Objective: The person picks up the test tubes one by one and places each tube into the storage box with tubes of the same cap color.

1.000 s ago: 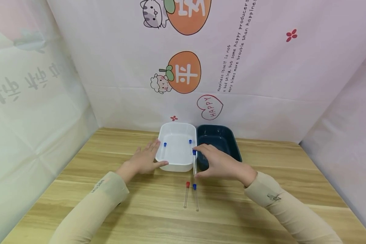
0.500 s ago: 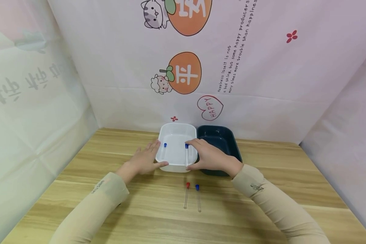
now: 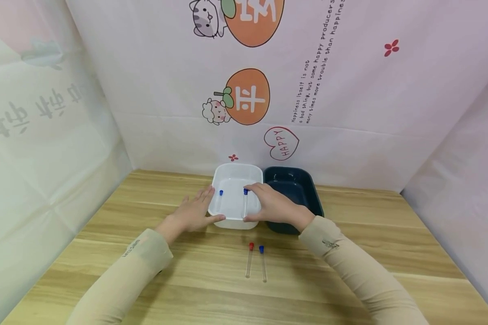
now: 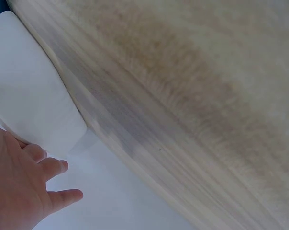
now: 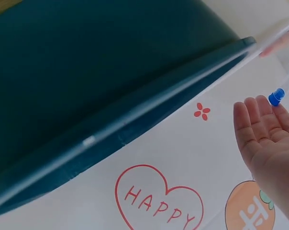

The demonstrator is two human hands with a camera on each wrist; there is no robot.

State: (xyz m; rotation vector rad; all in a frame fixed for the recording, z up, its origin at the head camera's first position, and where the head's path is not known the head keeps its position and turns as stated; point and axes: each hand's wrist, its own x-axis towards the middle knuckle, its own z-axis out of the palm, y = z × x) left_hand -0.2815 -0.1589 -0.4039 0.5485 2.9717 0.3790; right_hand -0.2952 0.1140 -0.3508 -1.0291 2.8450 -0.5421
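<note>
Right hand [image 3: 274,205] had shifted leftward with a blue-capped tube [image 3: 245,206], from the trays' shared edge to over the white tray [image 3: 233,224]

Nearest, the cream sleeves [image 3: 118,275] crossed the wood-grain table [image 3: 203,280]; ahead of and between them lay a red-capped tube [image 3: 249,261] and, just beside it on the right, a second blue-capped tube [image 3: 263,265], both with caps toward the trays. Beyond, right hand pinched its tube end to end, thumb at the near end, finger at the cap; could not tell whether the tube touched the tray floor. Left hand [image 3: 191,212] grasped nothing, fingers spread along the white tray's left side, thumb at the front rim. Inside that tray, near its left wall, a third blue-capped tube [image 3: 221,193]; close against its right side, the dark tray [image 3: 305,195]. Farthest, a printed cloth [image 3: 166,90] hung behind both
</note>
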